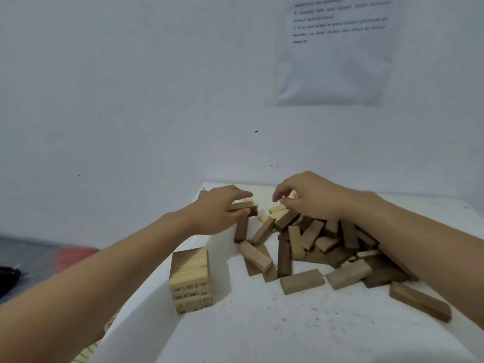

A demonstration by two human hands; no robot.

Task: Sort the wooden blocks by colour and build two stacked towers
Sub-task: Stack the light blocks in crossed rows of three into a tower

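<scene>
Left hand (217, 212) tight around stacked blocks (244, 206), long axes left-to-right; right hand (313, 199), grip unclear.

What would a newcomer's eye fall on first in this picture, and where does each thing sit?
First, the jumbled pile of light and dark blocks on the right of the white table, with both arms reaching in. The left hand grips a few blocks at the far edge, beside the right hand. A neat pale tower stands at the table's left edge.
</scene>
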